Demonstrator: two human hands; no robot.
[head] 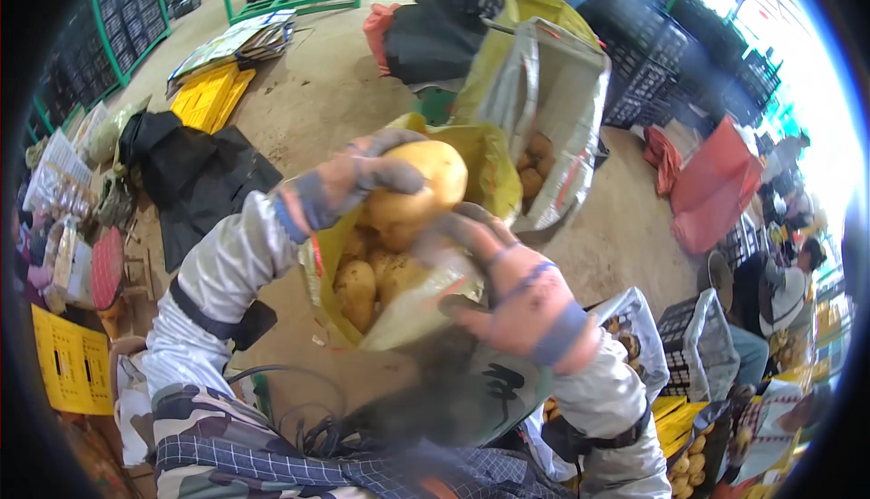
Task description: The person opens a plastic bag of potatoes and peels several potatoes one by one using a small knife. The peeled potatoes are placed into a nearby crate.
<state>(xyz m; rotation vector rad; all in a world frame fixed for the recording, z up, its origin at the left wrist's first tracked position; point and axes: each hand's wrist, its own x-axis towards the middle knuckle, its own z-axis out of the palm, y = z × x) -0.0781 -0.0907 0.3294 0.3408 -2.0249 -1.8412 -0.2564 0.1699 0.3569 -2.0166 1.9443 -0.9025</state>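
Gloved in a worn pink-and-grey work glove, my left hand (pixel 360 176) grips a large pale potato (pixel 442 166). A second potato (pixel 401 210) sits right below it; I cannot tell whether the hand holds that one too. Both are over a yellow-lined bag (pixel 493 159) with several potatoes (pixel 355 288) inside. On the right, my right hand (pixel 506 281) wears a similar glove and is partly blurred. Its thumb and fingers are apart above the bag's near edge, with nothing plainly between them.
Behind stands a taller silvery bag (pixel 571 118) with potatoes low inside. Black crates (pixel 639 57) are stacked at the back right. Yellow crates (pixel 71 359) and a black sheet (pixel 197 173) lie left. A person (pixel 768 288) sits at the right beside a lined crate (pixel 697 342).
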